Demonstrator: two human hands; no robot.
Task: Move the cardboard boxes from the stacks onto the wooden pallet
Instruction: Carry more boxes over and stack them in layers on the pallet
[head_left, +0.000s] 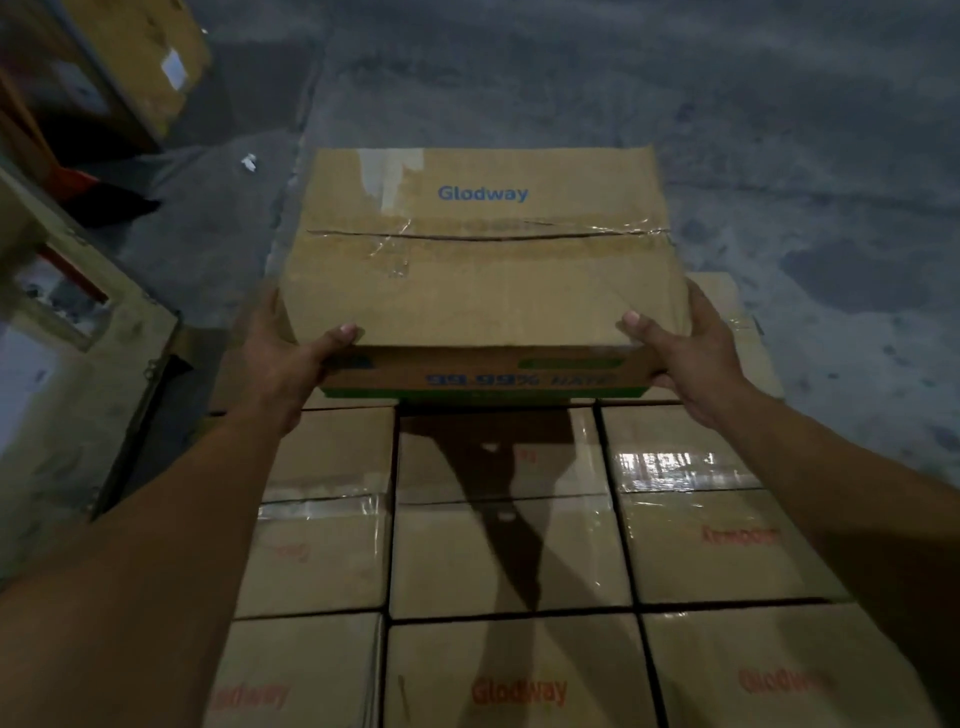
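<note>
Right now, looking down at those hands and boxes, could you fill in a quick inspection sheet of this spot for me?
Surface: layer of taped boxes packed side by side; the pallet itself is hidden.
Job's things: held box printed Glodway, tape torn, above the far row.
Clutter: white scrap on the concrete floor.
Grippers: left hand and right hand grip its near corners.
Cables: nothing seen.
Surroundings: more cartons far left.

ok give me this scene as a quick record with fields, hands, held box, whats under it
left hand: grips held box's left near corner
right hand: grips its right near corner
held box: cardboard, blue Glodway print, taped top seam
below: layer of boxes, red Glodway print, packed in rows
floor: grey concrete
pallet: not visible
</note>
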